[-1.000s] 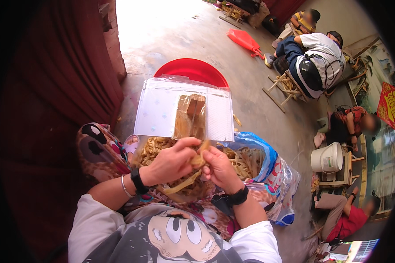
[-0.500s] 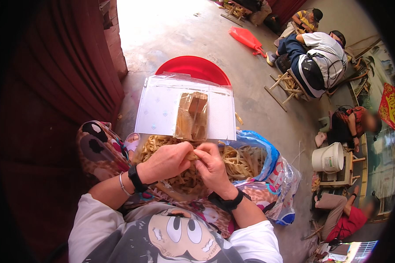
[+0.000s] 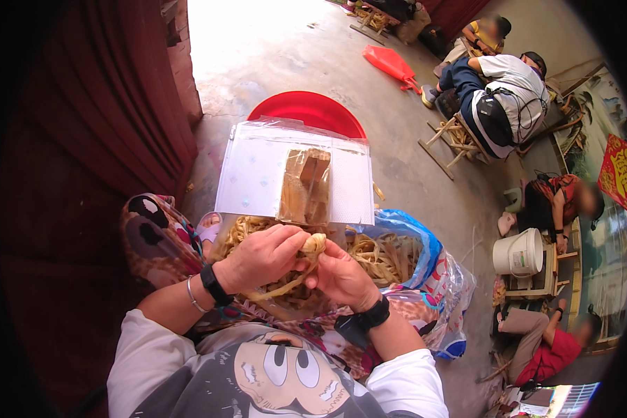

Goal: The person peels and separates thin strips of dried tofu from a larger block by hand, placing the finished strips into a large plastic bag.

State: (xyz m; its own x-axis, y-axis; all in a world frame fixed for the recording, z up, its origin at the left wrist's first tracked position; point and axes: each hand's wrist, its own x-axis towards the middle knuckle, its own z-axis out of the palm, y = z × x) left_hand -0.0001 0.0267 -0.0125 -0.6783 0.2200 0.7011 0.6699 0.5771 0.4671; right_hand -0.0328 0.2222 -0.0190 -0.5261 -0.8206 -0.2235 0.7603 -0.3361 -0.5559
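In front of my lap, my left hand [image 3: 266, 256] pinches a knotted bundle of pale yellow strip [image 3: 314, 244] between thumb and fingers. My right hand [image 3: 343, 276] grips the same bundle from its right side, fingers curled. One tail of strip [image 3: 280, 291] trails from it toward the lower left. Beneath both hands lies a heap of similar flat tan strips [image 3: 386, 256] in a blue and clear plastic bag [image 3: 433, 244]; the strips' material is unclear. Just beyond the knot, a brown block under clear film [image 3: 304, 187] rests on a white sheet in a clear sleeve [image 3: 247, 174].
A red basin [image 3: 306, 106] is behind the white sheet. Dark red doors [image 3: 97, 139] stand at the left. On the concrete floor are a red plastic bag [image 3: 390, 63] and, at right, a white bucket [image 3: 517, 253] on a wooden stool. Several people sit along the right side.
My right hand has turned and dropped slightly, its fingers opening from over the strip. The knotted bundle and its trailing tail now show between my hands.
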